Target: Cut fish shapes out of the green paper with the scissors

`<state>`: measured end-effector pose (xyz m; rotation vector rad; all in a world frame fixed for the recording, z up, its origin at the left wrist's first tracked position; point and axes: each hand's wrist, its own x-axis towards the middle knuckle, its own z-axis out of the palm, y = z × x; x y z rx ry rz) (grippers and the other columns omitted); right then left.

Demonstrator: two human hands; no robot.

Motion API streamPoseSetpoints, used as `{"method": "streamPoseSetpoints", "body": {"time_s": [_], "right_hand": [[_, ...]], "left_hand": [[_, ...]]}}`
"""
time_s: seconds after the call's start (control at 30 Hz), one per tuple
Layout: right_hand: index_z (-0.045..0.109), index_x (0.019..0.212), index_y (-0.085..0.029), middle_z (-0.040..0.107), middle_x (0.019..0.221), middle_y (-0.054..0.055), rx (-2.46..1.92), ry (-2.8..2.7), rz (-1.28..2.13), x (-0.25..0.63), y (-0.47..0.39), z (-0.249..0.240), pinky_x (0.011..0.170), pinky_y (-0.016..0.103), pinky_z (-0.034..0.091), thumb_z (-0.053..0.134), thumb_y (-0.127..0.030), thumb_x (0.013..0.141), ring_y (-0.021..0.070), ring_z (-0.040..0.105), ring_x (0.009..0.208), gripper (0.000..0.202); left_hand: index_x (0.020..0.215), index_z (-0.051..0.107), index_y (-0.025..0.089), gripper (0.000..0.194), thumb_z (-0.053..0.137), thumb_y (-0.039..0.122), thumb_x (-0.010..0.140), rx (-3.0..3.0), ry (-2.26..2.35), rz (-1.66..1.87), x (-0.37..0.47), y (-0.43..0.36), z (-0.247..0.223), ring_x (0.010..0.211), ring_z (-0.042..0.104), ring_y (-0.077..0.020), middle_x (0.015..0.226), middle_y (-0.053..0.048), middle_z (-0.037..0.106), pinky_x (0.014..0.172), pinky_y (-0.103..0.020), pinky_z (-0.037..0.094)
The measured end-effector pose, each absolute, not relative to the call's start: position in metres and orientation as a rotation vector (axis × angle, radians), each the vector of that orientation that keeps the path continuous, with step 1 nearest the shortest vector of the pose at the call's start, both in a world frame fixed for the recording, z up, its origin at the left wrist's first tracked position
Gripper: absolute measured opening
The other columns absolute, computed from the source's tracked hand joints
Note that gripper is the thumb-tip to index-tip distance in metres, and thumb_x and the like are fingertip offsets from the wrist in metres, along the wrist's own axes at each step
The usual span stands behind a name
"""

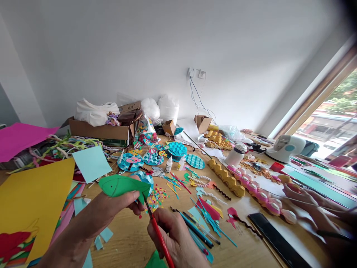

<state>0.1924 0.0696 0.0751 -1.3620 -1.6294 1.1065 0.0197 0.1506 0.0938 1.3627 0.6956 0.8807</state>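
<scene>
My left hand (122, 204) pinches a folded green paper (119, 186) between thumb and fingers. A fish outline with a dot for an eye is drawn on it. My right hand (173, 230) is closed around red-handled scissors (158, 234), whose dark blades meet the paper's right end. How far the blades are apart cannot be made out. Below my right hand, a green paper scrap (155, 260) lies at the table's near edge. Several pens (196, 230) lie just right of that hand, and colourful paper dots (157, 197) are scattered behind it.
Yellow paper (41, 201) and a light blue sheet (92, 162) lie left. Blue decorated plates (178, 149) and glue bottles (169, 164) stand further back. Egg-carton strips (225, 176) run along the right, near another person's hands (304, 201) and a black phone-like slab (276, 238).
</scene>
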Motion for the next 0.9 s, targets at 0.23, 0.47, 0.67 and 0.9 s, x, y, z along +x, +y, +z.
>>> {"method": "streamPoseSetpoints", "body": {"time_s": [0.23,0.47,0.67,0.9], "right_hand": [[0.040,0.062,-0.020,0.032,0.054,-0.006,-1.337,-1.647,1.063,0.193,0.070,0.070,0.045,0.022,0.019,0.050,-0.036,0.090,0.0079,0.027,0.052,0.034],[0.041,0.063,-0.019,0.034,0.053,-0.006,-1.307,-1.623,1.068,0.195,0.072,0.068,0.045,0.022,0.020,0.049,-0.044,0.091,0.0079,0.027,0.051,0.038],[0.043,0.062,-0.019,0.039,0.053,-0.005,-1.336,-1.461,1.220,0.192,0.070,0.075,0.046,0.020,0.025,0.052,-0.053,0.087,0.0084,0.035,0.050,0.043],[0.047,0.066,-0.020,0.040,0.047,-0.007,-1.205,-1.177,1.340,0.180,0.073,0.054,0.041,0.018,0.030,0.057,-0.079,0.071,0.0070,0.035,0.041,0.060]], "left_hand": [[0.068,0.078,0.023,0.014,0.068,0.026,0.077,1.326,0.695,0.929,0.021,0.149,0.090,0.059,0.068,-0.0177,0.065,-0.002,0.076,0.057,-0.025,0.056],[0.068,0.077,0.023,0.012,0.069,0.027,0.076,1.319,0.739,0.947,0.026,0.149,0.088,0.061,0.068,-0.0181,0.065,-0.001,0.076,0.059,-0.026,0.056],[0.065,0.074,0.022,0.009,0.076,0.027,0.071,1.225,0.815,1.095,0.034,0.147,0.085,0.061,0.066,-0.0158,0.064,0.002,0.074,0.062,-0.025,0.056],[0.070,0.078,0.021,0.017,0.084,0.035,0.065,1.005,0.745,1.066,0.041,0.143,0.086,0.065,0.066,-0.0167,0.067,0.000,0.076,0.061,-0.025,0.055]]}}
